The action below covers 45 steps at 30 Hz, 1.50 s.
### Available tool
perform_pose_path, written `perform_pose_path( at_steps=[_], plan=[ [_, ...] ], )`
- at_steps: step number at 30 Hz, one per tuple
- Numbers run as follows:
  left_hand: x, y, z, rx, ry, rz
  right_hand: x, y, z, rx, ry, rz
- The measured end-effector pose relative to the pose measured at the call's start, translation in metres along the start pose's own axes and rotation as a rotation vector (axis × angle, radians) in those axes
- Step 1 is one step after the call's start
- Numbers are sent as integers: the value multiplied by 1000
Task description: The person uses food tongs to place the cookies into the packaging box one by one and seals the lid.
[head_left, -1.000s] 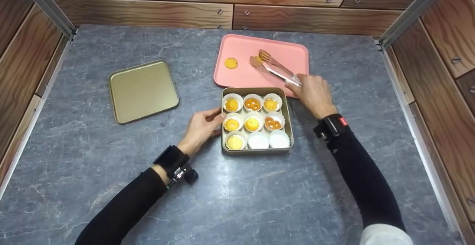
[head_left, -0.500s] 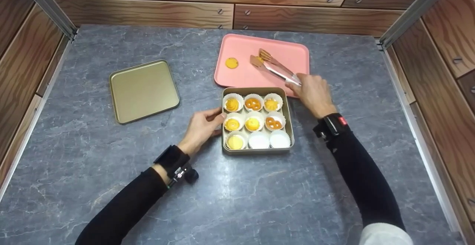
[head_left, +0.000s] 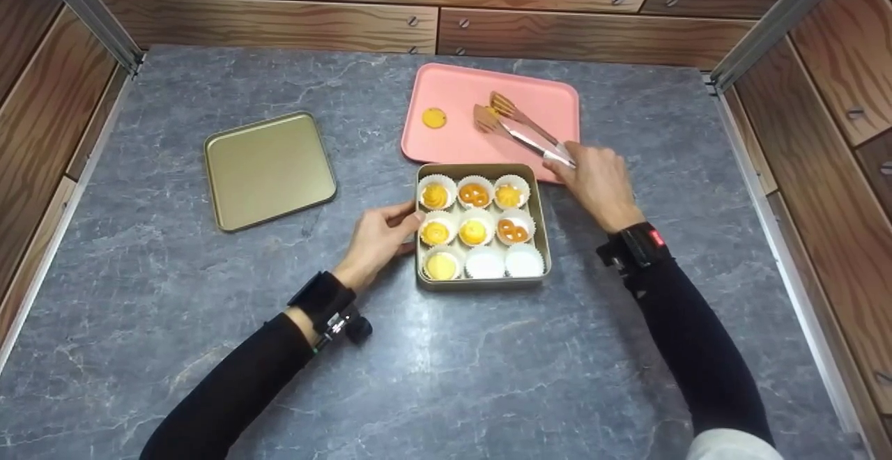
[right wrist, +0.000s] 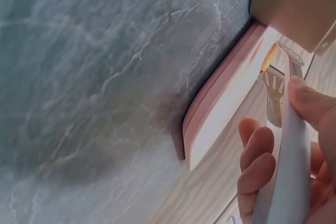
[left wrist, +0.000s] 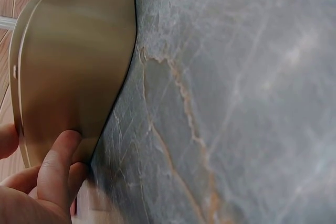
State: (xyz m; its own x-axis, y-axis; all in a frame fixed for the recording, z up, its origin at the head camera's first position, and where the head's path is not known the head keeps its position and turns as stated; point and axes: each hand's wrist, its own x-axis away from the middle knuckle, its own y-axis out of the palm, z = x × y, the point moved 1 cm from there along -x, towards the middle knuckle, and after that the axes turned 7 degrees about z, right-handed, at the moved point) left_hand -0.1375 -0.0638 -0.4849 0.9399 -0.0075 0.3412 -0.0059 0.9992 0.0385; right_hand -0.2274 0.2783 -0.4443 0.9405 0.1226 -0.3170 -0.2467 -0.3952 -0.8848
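At the back lies a pink tray (head_left: 540, 94), and just in front of it the squarish gold tin (head_left: 481, 285). The left hand (head_left: 374, 240) holds the tin's left edge, thumb at the rim; the right hand (head_left: 598, 174) grips shiny metal tongs (head_left: 527, 142), slotted at the tip, spread about a small yellow piece (head_left: 493, 111) over the tray. White fluted cups (head_left: 486, 263) fill the tin in three rows.

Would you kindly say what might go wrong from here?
The cookie between the heads of the tongs might slip out if the right hand pinches loosely. If carried to the empty paper cups, it might brush the filled cups. The square tin, touched at one side by the left hand, might shift if bumped.
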Motion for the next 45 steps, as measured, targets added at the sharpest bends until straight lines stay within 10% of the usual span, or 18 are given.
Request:
perform_pose_path(
  at_steps=[45],
  plan=[
    [0, -1, 0, -6, 14, -7, 70, -58, 5, -174, -213, -5]
  ],
)
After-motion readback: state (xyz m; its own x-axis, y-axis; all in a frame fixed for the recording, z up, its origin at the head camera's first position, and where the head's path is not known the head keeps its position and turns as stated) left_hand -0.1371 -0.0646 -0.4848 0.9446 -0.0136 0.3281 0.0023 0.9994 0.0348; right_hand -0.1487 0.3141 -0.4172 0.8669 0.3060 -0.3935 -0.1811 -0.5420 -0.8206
